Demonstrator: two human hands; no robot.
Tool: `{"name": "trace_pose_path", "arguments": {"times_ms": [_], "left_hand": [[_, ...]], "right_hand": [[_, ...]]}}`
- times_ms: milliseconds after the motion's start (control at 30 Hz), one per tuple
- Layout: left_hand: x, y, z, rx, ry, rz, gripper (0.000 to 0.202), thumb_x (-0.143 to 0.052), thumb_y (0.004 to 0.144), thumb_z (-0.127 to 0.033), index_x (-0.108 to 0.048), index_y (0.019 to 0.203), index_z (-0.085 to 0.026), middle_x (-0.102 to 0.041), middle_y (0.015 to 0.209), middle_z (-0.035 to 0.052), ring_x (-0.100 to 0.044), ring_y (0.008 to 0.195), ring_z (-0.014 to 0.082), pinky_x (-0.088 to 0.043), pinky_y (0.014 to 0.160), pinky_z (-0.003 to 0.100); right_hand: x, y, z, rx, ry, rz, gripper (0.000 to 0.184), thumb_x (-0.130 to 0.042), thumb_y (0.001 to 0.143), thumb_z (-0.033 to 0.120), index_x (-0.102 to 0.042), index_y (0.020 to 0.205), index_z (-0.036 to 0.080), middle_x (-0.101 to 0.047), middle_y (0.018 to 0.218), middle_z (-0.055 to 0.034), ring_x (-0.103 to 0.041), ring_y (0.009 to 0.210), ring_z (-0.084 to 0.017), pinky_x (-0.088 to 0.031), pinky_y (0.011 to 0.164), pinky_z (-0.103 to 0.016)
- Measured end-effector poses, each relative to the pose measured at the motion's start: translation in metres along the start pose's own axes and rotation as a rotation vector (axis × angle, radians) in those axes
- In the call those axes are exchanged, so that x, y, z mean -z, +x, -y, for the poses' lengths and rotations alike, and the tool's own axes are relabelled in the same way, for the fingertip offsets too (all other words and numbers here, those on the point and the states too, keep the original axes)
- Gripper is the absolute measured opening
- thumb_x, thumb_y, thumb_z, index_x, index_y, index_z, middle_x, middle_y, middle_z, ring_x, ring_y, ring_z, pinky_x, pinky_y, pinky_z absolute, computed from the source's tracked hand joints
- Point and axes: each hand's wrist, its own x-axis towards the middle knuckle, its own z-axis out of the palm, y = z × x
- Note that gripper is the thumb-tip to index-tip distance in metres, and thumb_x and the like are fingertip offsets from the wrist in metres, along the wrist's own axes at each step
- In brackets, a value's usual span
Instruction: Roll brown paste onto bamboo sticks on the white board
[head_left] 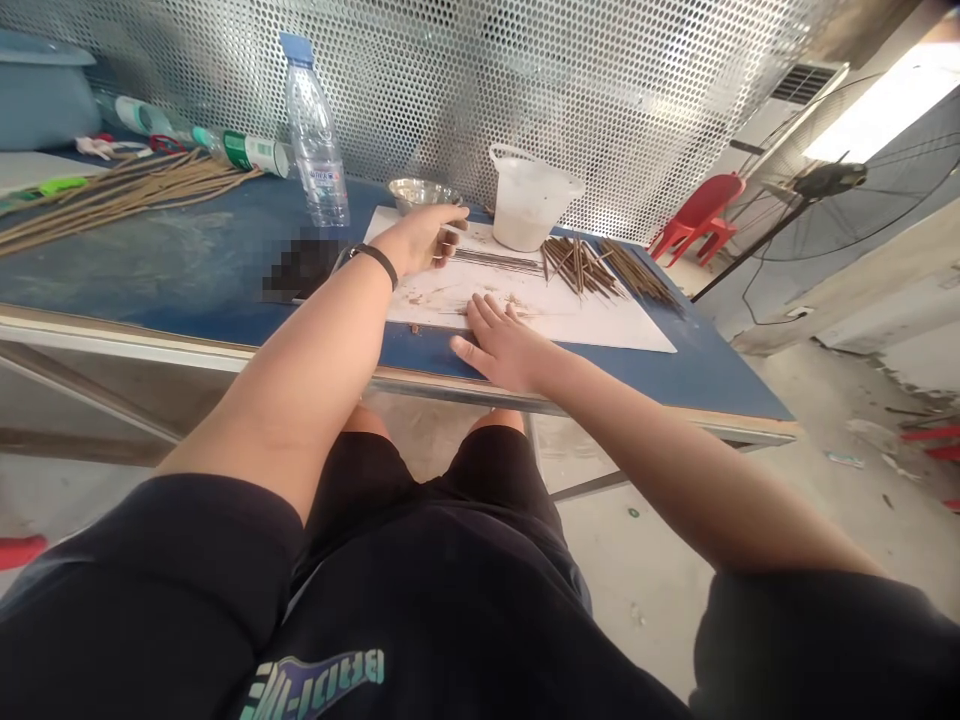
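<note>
My left hand (427,240), a dark band on its wrist, hovers over the white board (637,330) in front of the metal bowl (424,192). Its fingers are half bent and apart, with brown smudges on the tips, and I see nothing held in them. Beside those fingertips, thin dark sticks (499,260) lie in a row across the board. My right hand (506,345) rests palm down at the board's near edge, fingers stretched out. Brown crumbs and smears surround it. Whether anything lies beneath the palm is hidden.
Behind the sticks stands a white plastic bucket (529,200). Brown stick bundles (581,268) lie at the right. To the left are an upright water bottle (315,140), long tan sticks (135,200), a lying bottle (247,150) and a blue tub (45,95). Perforated metal sheet (420,80) borders the table's back.
</note>
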Motion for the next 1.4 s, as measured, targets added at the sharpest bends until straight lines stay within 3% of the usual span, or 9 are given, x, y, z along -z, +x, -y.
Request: {"name": "trace_pose_path", "arguments": {"times_ms": [167, 433, 533, 767, 900, 1000, 1133, 1300, 1400], "left_hand": [[-0.001, -0.003, -0.002, 0.007, 0.017, -0.007, 0.026, -0.080, 0.095, -0.036, -0.065, 0.080, -0.022, -0.059, 0.067, 0.0005, -0.052, 0.050, 0.0134, -0.042, 0.058, 0.032], [-0.003, -0.014, -0.004, 0.004, 0.019, 0.040, 0.027, -0.079, 0.097, -0.038, -0.067, 0.080, -0.020, -0.059, 0.067, 0.0004, -0.054, 0.055, 0.0129, -0.041, 0.055, 0.029], [-0.003, -0.014, -0.004, 0.011, 0.024, 0.033, 0.028, -0.082, 0.094, -0.040, -0.066, 0.080, -0.021, -0.059, 0.067, -0.0003, -0.055, 0.055, 0.0127, -0.042, 0.055, 0.028], [-0.003, -0.011, -0.004, 0.017, 0.033, 0.044, 0.027, -0.074, 0.102, -0.037, -0.068, 0.081, -0.020, -0.059, 0.066, 0.0008, -0.053, 0.055, 0.0129, -0.042, 0.053, 0.027], [-0.003, -0.008, -0.002, 0.010, 0.018, 0.042, 0.025, -0.076, 0.099, -0.036, -0.067, 0.081, -0.021, -0.060, 0.066, 0.0009, -0.053, 0.053, 0.0133, -0.041, 0.054, 0.028], [-0.003, -0.007, -0.001, 0.012, 0.012, 0.050, 0.025, -0.077, 0.096, -0.037, -0.066, 0.080, -0.021, -0.060, 0.065, 0.0010, -0.053, 0.051, 0.0136, -0.041, 0.054, 0.029], [-0.003, -0.008, -0.002, 0.025, 0.013, 0.040, 0.024, -0.078, 0.095, -0.036, -0.066, 0.079, -0.022, -0.060, 0.063, 0.0011, -0.054, 0.050, 0.0139, -0.039, 0.052, 0.030], [0.000, -0.012, -0.002, 0.028, 0.005, 0.062, 0.025, -0.081, 0.094, -0.038, -0.069, 0.080, -0.021, -0.061, 0.065, 0.0007, -0.056, 0.052, 0.0131, -0.042, 0.054, 0.029], [0.000, -0.012, -0.002, 0.033, 0.015, 0.086, 0.026, -0.082, 0.093, -0.039, -0.069, 0.080, -0.020, -0.061, 0.066, 0.0002, -0.057, 0.053, 0.0130, -0.042, 0.053, 0.028]], "right_hand": [[-0.004, -0.019, 0.007, -0.011, -0.017, -0.010, 0.126, -0.001, 0.100, 0.091, -0.023, 0.178, -0.005, -0.016, 0.188, -0.0268, -0.008, 0.176, -0.048, -0.002, 0.142, -0.066], [0.012, 0.060, 0.001, -0.119, -0.067, 0.037, 0.110, -0.011, 0.109, 0.075, -0.020, 0.176, -0.012, -0.014, 0.187, -0.0320, -0.011, 0.176, -0.045, -0.015, 0.142, -0.060], [0.017, 0.073, -0.006, -0.112, -0.052, 0.033, 0.108, -0.012, 0.110, 0.073, -0.021, 0.176, -0.011, -0.015, 0.187, -0.0308, -0.010, 0.177, -0.042, -0.014, 0.142, -0.057], [0.008, 0.021, -0.013, 0.024, -0.020, 0.039, 0.121, -0.008, 0.103, 0.085, -0.014, 0.178, -0.010, -0.003, 0.188, -0.0283, 0.001, 0.176, -0.045, -0.009, 0.142, -0.064], [0.001, -0.014, -0.011, 0.114, 0.063, 0.007, 0.125, -0.008, 0.101, 0.092, -0.017, 0.179, -0.006, -0.005, 0.188, -0.0279, 0.000, 0.177, -0.043, -0.009, 0.143, -0.065], [-0.002, -0.020, -0.008, 0.116, 0.072, 0.001, 0.125, -0.006, 0.101, 0.091, -0.020, 0.178, -0.006, -0.008, 0.187, -0.0286, -0.003, 0.177, -0.043, -0.009, 0.143, -0.064], [-0.001, 0.010, -0.010, 0.072, 0.032, -0.028, 0.121, -0.002, 0.102, 0.088, -0.028, 0.177, -0.004, -0.016, 0.187, -0.0292, -0.009, 0.176, -0.045, -0.010, 0.141, -0.069], [0.008, 0.065, -0.014, -0.025, -0.026, -0.004, 0.114, -0.003, 0.104, 0.083, -0.025, 0.179, -0.001, -0.016, 0.188, -0.0258, -0.010, 0.177, -0.044, -0.013, 0.140, -0.070], [0.009, 0.071, -0.013, -0.057, -0.032, 0.006, 0.113, -0.005, 0.104, 0.081, -0.020, 0.180, -0.001, -0.010, 0.189, -0.0249, -0.008, 0.177, -0.043, -0.014, 0.141, -0.067]]}}
